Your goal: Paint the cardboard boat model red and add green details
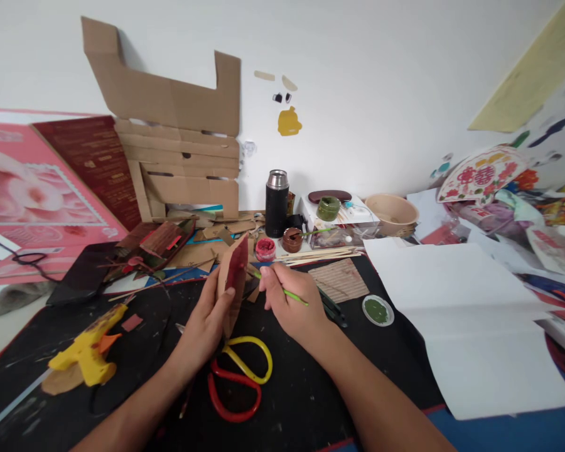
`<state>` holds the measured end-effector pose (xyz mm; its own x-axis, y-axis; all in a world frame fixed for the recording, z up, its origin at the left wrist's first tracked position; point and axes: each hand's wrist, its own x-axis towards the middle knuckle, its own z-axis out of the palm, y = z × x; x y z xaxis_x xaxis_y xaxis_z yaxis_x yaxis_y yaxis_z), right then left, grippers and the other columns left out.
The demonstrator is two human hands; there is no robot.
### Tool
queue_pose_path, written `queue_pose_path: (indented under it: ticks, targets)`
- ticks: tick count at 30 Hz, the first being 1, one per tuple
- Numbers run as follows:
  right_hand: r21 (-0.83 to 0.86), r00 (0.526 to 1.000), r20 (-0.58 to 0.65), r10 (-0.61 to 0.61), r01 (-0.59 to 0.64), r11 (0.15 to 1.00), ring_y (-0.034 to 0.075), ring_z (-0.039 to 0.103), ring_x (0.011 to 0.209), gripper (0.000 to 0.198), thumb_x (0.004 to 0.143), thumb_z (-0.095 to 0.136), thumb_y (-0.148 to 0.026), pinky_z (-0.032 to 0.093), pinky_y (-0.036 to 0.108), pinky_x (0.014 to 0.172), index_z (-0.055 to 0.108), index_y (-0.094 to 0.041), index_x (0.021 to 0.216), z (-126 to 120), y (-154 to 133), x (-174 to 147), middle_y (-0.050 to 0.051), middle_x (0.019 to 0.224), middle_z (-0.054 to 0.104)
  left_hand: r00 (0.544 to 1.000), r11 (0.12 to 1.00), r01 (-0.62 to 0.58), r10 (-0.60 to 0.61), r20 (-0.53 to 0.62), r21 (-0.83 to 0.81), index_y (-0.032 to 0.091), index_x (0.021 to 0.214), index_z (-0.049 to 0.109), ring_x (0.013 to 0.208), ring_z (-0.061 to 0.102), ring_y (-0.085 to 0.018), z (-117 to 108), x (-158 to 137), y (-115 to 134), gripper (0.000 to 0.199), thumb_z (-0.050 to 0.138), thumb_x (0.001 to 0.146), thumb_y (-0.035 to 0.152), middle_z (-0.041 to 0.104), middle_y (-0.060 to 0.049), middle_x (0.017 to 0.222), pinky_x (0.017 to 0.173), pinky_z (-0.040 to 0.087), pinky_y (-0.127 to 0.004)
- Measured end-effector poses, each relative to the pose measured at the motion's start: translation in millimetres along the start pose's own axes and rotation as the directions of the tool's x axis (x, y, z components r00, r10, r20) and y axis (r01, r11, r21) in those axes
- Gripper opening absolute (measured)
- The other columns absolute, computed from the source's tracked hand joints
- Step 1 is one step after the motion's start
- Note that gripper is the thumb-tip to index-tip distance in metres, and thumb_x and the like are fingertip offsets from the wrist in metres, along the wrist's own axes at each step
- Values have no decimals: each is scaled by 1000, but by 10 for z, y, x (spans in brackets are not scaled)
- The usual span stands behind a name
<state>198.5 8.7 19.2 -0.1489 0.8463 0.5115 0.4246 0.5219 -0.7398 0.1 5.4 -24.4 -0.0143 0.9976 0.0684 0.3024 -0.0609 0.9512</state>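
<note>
Black mat: brush in right fingers, paint in 3 jars.

I see my left hand clasped, my right hand pinching, both forearms slanting inward.

Soft, fairly bright light; beyond the right hand's grip, faint shadows fall rightward on the wall from the flask and cardboard. The flask's steel top glints. Right of the grip, paper shines palest; farther right, clutter looks soft and stretched
</note>
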Motion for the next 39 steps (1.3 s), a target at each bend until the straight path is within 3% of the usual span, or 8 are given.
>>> queue_pose_path:
  ticks: [6,14,20,30,39]
  targets:
    - [-55,999,-30,-26,24,998,17,71,56,40,118,47,-37,51,27,63,64,-24,84,8,34,-4,0,62,71,999,1000,-7,8,31,-11,25,166,47,165,41,-34,19,-16,-27,70,55,104,54,53,-10,174,135,32,-54]
    - [-137,999,0,-32,32,990,16,64,50,41,118,47,-34,45,27,60,61,-24,80,18,46,-4,-3,53,59,998,999,-43,41,48,29,20,168,43,167,37,-34,24,-25,-22,75,53,104,58,45,-14,178,137,28,-52]
    - [-186,998,8,-63,64,980,17,68,58,44,118,44,-36,44,28,62,59,-24,78,26,47,-4,1,65,69,1000,999,-31,31,0,42,17,169,40,166,39,-36,38,-23,-28,79,53,103,57,47,-18,177,135,32,-53]
    - [-67,1000,-20,20,-21,998,15,67,51,41,117,45,-37,46,25,61,61,-24,81,-15,43,22,-3,54,62,999,999,-33,33,-20,10,21,170,40,163,43,-35,38,-11,-77,77,56,103,54,48,-16,176,135,31,-53]
    - [96,992,98,78,-88,992,14,62,46,42,116,46,-39,47,26,62,59,-25,79,17,-5,3,-6,50,59,996,999,-48,50,-70,24,20,165,47,161,47,-36,6,30,-84,72,55,103,54,53,-15,173,135,31,-52]
